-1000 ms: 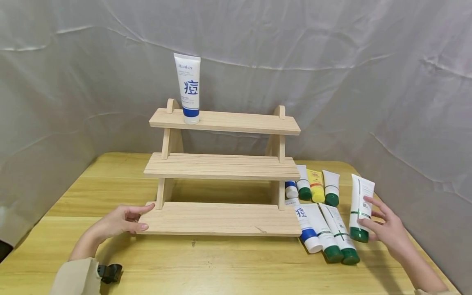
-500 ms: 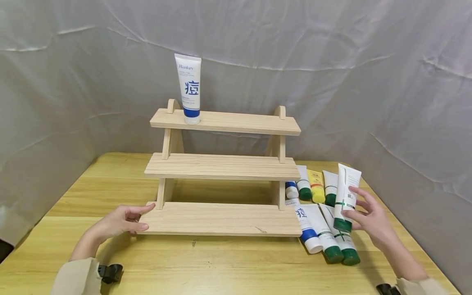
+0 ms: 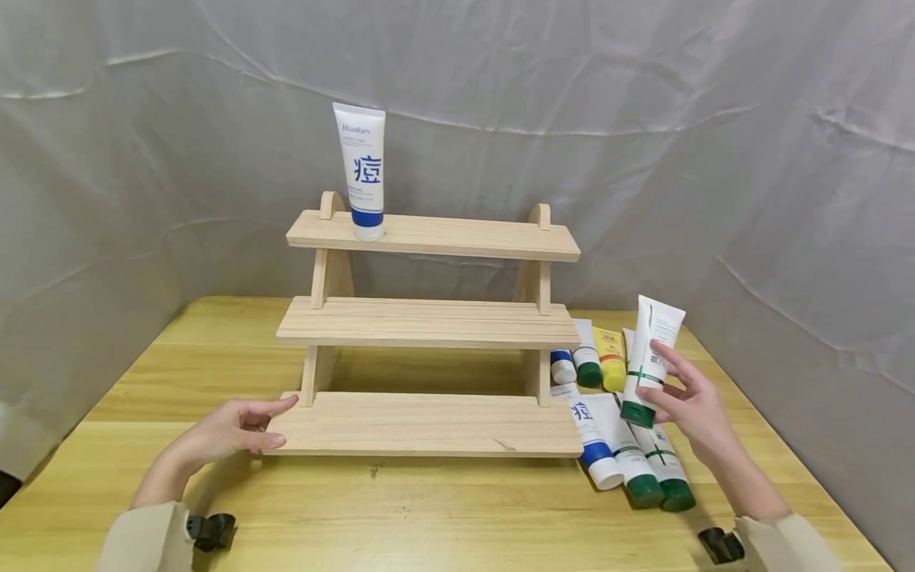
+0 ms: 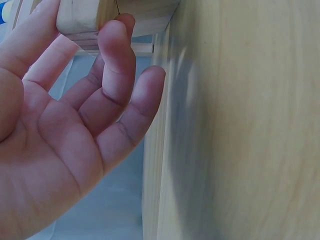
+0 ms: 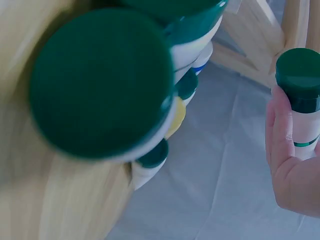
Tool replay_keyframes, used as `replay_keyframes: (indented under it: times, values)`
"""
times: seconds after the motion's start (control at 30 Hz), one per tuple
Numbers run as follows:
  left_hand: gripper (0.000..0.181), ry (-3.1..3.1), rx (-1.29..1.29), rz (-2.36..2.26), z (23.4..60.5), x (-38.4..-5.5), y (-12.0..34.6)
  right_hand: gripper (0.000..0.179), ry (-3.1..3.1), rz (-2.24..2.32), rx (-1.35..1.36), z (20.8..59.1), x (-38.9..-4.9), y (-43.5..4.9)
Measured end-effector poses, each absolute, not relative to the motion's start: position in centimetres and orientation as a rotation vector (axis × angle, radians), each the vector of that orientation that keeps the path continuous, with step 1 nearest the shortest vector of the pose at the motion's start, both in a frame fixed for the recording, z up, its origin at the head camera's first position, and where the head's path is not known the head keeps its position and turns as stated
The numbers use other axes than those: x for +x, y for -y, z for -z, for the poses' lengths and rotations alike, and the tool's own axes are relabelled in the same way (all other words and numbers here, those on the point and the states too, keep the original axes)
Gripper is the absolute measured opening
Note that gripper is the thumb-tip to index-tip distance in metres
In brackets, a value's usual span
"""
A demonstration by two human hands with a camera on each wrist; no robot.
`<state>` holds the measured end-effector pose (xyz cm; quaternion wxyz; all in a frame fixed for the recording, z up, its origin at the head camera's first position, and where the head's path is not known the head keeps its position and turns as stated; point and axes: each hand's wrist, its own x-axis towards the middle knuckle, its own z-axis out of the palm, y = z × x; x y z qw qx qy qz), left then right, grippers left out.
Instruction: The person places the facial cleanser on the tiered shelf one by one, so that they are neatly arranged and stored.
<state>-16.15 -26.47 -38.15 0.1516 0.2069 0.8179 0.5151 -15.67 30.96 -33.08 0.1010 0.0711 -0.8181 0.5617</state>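
Observation:
My right hand holds a white squeeze tube with a green cap, cap end down and slightly tilted, above other tubes. In the right wrist view its green cap shows beside my fingers. At the left, my left hand grips the end of the bottom board of a three-step wooden display shelf; the left wrist view shows the fingers curled at the board's end. One white tube with a blue band stands upright on the top step, near its left end.
Right of the shelf lie several tubes in two rows: a blue-and-white tube, green-capped white tubes and a yellow tube. The shelf partly covers some. Grey cloth hangs behind the wooden table.
My right hand has carried the green-capped tube leftward and up, from the table's right side to above the lying tubes. The left hand has stayed at the shelf's end.

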Motion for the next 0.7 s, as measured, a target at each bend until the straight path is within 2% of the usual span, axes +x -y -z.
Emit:
replay_keyframes:
  times: [0.27, 0.7]
  values:
    - [0.062, -2.348, 0.586, -1.471, 38.4, -16.3, 26.6, 0.06, 2.46, -1.512, 0.291, 32.5, -16.6, -28.7]
    - [0.063, -2.342, 0.589, -1.477, 38.3, -16.2, 26.5, 0.056, 2.358, -1.637, 0.351, 30.9, -17.9, -25.6]
